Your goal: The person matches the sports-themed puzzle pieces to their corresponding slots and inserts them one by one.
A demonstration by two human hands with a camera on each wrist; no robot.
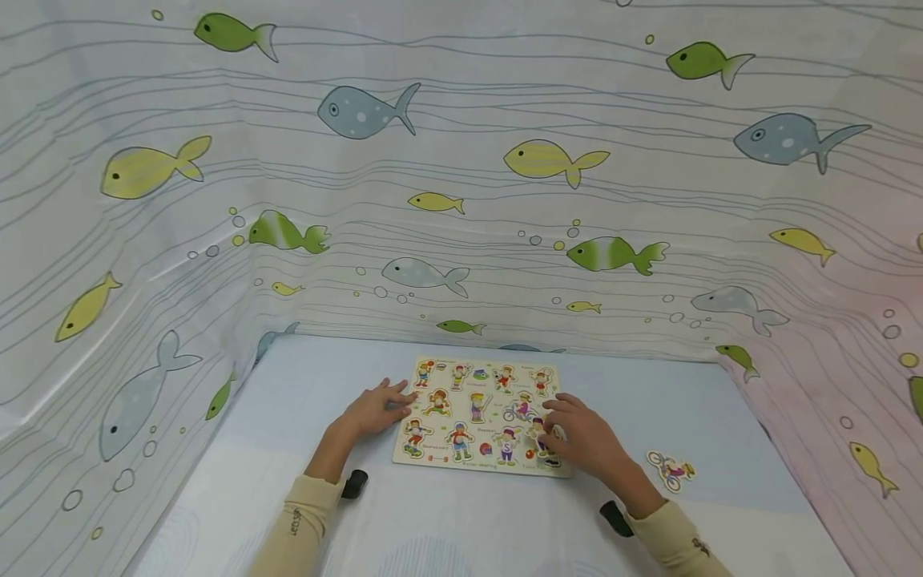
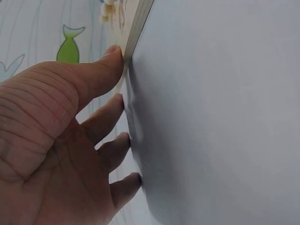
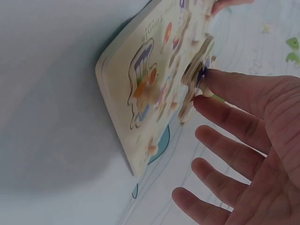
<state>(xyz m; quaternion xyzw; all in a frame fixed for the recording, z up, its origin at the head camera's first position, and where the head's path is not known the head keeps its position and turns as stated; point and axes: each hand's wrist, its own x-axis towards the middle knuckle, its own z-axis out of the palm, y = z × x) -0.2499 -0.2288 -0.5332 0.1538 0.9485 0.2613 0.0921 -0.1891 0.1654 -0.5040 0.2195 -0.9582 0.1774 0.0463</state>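
A wooden peg puzzle board (image 1: 456,410) with several figures doing sports lies on the table. My right hand (image 1: 586,434) is over its front right corner and pinches a flat figure-shaped puzzle piece (image 3: 196,70) between thumb and forefinger. That piece is tilted just off the board, and the other fingers are spread. Beneath it, a recess (image 3: 140,84) with a printed table tennis figure shows in the right wrist view. On the opposite side, my left hand (image 1: 373,410) touches the board's left edge with the thumb (image 2: 110,65), its other fingertips down on the table.
To the right of the board lies a loose cyclist puzzle piece (image 1: 672,470), near my right forearm. A pale blue and white cloth covers the table (image 1: 303,433). Fish-patterned sheets (image 1: 469,232) stand around the back and sides.
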